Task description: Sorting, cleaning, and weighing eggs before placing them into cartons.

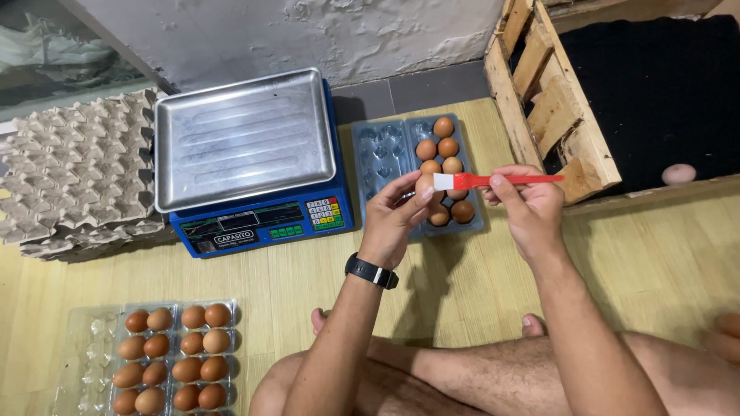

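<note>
My left hand [395,214], with a black watch on its wrist, holds a brown egg [423,185] up between its fingertips. My right hand [526,206] grips a red-handled brush [493,180] whose white bristles touch that egg. Just beyond both hands lies an open clear plastic egg carton [381,150]; its right half holds several brown eggs, its left half shows bare cups.
A blue electronic scale [254,219] with a steel pan stands at the left. Stacked grey pulp egg trays [73,173] lie farther left. A second clear carton [171,354] full of brown eggs sits at bottom left. A wooden crate [539,85] with one egg [678,174] stands at right.
</note>
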